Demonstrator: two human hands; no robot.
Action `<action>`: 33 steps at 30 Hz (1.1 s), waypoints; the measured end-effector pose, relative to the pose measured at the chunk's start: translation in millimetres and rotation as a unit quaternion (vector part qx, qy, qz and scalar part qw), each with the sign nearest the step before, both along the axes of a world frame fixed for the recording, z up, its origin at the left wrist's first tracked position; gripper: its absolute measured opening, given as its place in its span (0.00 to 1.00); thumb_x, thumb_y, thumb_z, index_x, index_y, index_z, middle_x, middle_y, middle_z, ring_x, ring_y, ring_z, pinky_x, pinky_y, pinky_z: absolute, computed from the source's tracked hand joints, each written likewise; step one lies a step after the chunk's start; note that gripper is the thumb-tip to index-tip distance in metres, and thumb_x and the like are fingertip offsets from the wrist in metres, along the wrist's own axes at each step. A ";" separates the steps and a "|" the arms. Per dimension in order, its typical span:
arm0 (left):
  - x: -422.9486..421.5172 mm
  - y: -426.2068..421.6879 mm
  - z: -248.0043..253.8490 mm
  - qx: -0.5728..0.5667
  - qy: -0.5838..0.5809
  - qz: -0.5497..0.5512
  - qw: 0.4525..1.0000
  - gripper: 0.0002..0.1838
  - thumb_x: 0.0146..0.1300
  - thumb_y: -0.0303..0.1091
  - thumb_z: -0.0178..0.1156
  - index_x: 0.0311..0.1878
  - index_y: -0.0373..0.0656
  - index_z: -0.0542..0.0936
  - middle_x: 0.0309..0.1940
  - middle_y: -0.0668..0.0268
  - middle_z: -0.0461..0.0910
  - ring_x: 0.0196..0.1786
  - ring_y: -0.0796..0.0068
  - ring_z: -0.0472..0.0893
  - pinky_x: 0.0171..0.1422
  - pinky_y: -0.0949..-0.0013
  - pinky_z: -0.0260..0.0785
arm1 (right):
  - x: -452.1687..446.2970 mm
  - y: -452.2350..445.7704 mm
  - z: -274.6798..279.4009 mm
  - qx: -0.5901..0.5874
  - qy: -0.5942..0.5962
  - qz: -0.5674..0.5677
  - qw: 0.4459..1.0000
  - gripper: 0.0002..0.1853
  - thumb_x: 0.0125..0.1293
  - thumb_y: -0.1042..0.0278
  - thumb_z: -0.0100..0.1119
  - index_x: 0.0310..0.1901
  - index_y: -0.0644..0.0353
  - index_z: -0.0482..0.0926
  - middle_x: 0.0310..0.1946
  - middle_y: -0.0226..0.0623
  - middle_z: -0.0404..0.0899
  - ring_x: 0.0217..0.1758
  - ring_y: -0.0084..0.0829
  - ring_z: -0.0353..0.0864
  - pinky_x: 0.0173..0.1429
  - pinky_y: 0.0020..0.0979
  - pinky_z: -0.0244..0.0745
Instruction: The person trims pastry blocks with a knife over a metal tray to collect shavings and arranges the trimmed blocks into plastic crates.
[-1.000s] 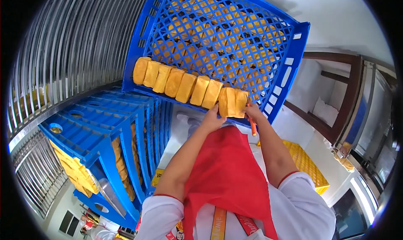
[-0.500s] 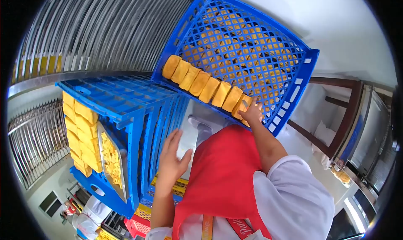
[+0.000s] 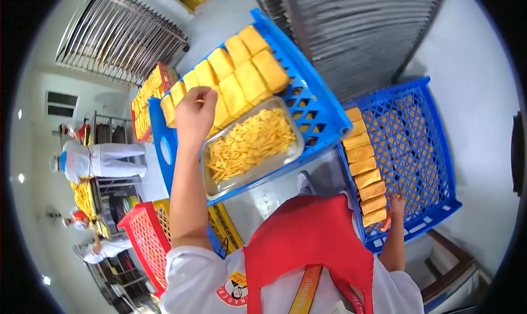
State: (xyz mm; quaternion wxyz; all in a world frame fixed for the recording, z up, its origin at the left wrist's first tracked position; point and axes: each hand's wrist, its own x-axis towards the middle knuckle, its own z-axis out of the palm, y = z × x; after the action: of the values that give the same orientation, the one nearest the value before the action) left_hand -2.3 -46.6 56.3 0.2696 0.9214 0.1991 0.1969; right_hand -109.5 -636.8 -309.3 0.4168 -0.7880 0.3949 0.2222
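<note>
My left hand (image 3: 195, 112) is over the yellow bread loaves (image 3: 235, 93), which stand in rows in a blue crate. Its fingers are curled closed at the loaves; what they pinch, if anything, is hidden. Beside these loaves is a metal tray (image 3: 299, 145) of thin yellow strips (image 3: 250, 141). My right hand (image 3: 396, 204) is closed round a small orange tool (image 3: 386, 223), whose kind I cannot make out. It is at the near end of a single row of golden-brown loaves (image 3: 362, 167) along one side of a second blue crate (image 3: 447, 166).
Metal racks (image 3: 362, 28) stand against the wall beyond the crates. A red crate (image 3: 145, 240) and yellow crates (image 3: 226, 226) are at lower left. Several people in white (image 3: 104, 160) work at tables on the far left. A brown wooden frame (image 3: 450, 253) is at lower right.
My view has swung left, bringing the top of the loaf crate and the tray into full view. My left hand has gone from open in the air to closed at the yellow loaves.
</note>
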 end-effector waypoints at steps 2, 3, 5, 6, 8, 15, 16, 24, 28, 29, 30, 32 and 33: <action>16.5 52.6 -27.3 0.135 0.153 0.068 0.977 0.31 0.64 0.59 0.59 0.50 0.35 0.82 0.40 0.47 0.85 0.49 0.47 0.84 0.53 0.52 0.76 | 11.8 4.0 11.5 0.046 -0.074 -0.061 0.994 0.36 0.58 0.53 0.72 0.65 0.58 0.68 0.35 0.40 0.82 0.17 0.27 0.72 0.20 0.29 0.67; 21.2 65.0 -31.8 0.161 0.276 0.110 0.941 0.37 0.63 0.64 0.56 0.58 0.36 0.79 0.52 0.44 0.81 0.57 0.45 0.81 0.60 0.51 0.74 | 18.3 7.7 16.0 0.098 -0.136 -0.135 0.976 0.33 0.60 0.54 0.71 0.63 0.56 0.69 0.31 0.36 0.80 0.12 0.20 0.64 0.15 0.24 0.60; 16.4 102.7 -63.9 0.127 0.346 0.125 0.921 0.44 0.61 0.69 0.54 0.67 0.39 0.70 0.61 0.40 0.74 0.62 0.43 0.77 0.63 0.49 0.71 | 32.3 19.7 24.3 0.119 -0.187 -0.160 0.962 0.31 0.63 0.54 0.69 0.64 0.55 0.69 0.31 0.33 0.78 0.14 0.20 0.66 0.16 0.24 0.61; 9.4 106.3 -72.8 0.125 0.366 0.134 0.912 0.47 0.60 0.71 0.55 0.70 0.41 0.66 0.63 0.39 0.71 0.64 0.43 0.75 0.64 0.48 0.70 | 42.6 33.5 50.6 0.134 -0.221 -0.161 0.952 0.30 0.62 0.52 0.69 0.62 0.55 0.71 0.32 0.32 0.79 0.16 0.20 0.68 0.18 0.24 0.63; -4.9 126.0 -100.7 0.080 0.323 0.131 0.934 0.55 0.54 0.73 0.61 0.74 0.45 0.57 0.63 0.34 0.70 0.65 0.42 0.74 0.64 0.49 0.70 | 61.9 71.0 124.2 0.150 -0.230 -0.139 0.952 0.32 0.63 0.46 0.67 0.62 0.53 0.71 0.34 0.32 0.80 0.19 0.19 0.70 0.20 0.25 0.65; -38.2 159.7 -105.1 -0.051 0.246 0.080 0.965 0.51 0.54 0.58 0.69 0.73 0.46 0.55 0.55 0.36 0.78 0.59 0.42 0.78 0.63 0.52 0.72 | 119.3 160.2 270.4 0.334 -0.288 -0.096 0.892 0.22 0.72 0.45 0.55 0.52 0.56 0.76 0.30 0.31 0.78 0.22 0.20 0.71 0.25 0.22 0.66; -38.5 161.4 -105.4 -0.035 0.224 0.116 0.967 0.49 0.55 0.56 0.69 0.73 0.47 0.55 0.53 0.38 0.79 0.57 0.43 0.80 0.61 0.53 0.73 | 126.5 172.8 285.0 0.337 -0.306 0.015 0.890 0.19 0.73 0.47 0.55 0.48 0.57 0.77 0.28 0.31 0.77 0.23 0.20 0.71 0.26 0.22 0.67; -66.1 91.8 -21.9 -0.740 -0.138 -0.042 0.657 0.25 0.60 0.41 0.62 0.59 0.42 0.75 0.52 0.57 0.82 0.53 0.58 0.83 0.59 0.47 0.76 | 134.1 356.0 348.6 0.170 -0.424 0.559 0.691 0.16 0.73 0.58 0.55 0.35 0.64 0.75 0.26 0.46 0.74 0.29 0.46 0.77 0.35 0.42 0.71; -61.1 43.8 -22.5 -0.773 -0.113 0.020 0.624 0.26 0.64 0.52 0.64 0.58 0.46 0.76 0.52 0.64 0.83 0.52 0.67 0.83 0.58 0.57 0.77 | 133.8 410.6 372.6 0.066 -0.500 0.647 0.572 0.24 0.62 0.44 0.64 0.31 0.61 0.73 0.28 0.45 0.78 0.33 0.49 0.81 0.35 0.45 0.74; -62.1 40.6 -25.3 -0.784 -0.112 0.040 0.610 0.24 0.66 0.53 0.63 0.56 0.45 0.78 0.49 0.64 0.84 0.49 0.69 0.85 0.53 0.61 0.81 | 136.3 417.6 377.0 0.042 -0.534 0.659 0.528 0.27 0.58 0.39 0.67 0.30 0.60 0.74 0.28 0.44 0.79 0.33 0.48 0.81 0.35 0.44 0.75; -64.5 36.2 -25.7 -0.782 -0.122 0.042 0.610 0.24 0.66 0.53 0.63 0.56 0.45 0.78 0.49 0.64 0.84 0.49 0.69 0.85 0.53 0.61 0.81 | 140.3 426.8 372.6 0.040 -0.535 0.659 0.527 0.37 0.46 0.28 0.70 0.31 0.61 0.73 0.29 0.45 0.80 0.30 0.48 0.81 0.33 0.41 0.73; -69.4 28.3 -27.2 -0.774 -0.099 0.030 0.625 0.24 0.67 0.55 0.61 0.56 0.47 0.77 0.48 0.66 0.85 0.46 0.72 0.86 0.46 0.66 0.83 | 142.4 435.7 375.2 0.032 -0.535 0.671 0.512 0.37 0.47 0.27 0.69 0.32 0.61 0.74 0.29 0.44 0.80 0.30 0.47 0.81 0.33 0.41 0.73; -71.5 24.6 -27.8 -0.774 -0.104 0.032 0.624 0.24 0.67 0.55 0.61 0.56 0.47 0.77 0.48 0.66 0.85 0.46 0.72 0.86 0.46 0.66 0.83 | 141.0 438.2 376.8 0.021 -0.531 0.680 0.505 0.38 0.48 0.26 0.68 0.32 0.62 0.75 0.29 0.44 0.80 0.30 0.47 0.82 0.33 0.42 0.74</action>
State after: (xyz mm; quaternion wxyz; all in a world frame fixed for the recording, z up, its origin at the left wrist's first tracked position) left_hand -73.7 -22.1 28.6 0.8957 0.3393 0.2780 0.0735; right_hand 31.5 -198.6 67.6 0.2855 -0.7759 -0.5624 -0.0142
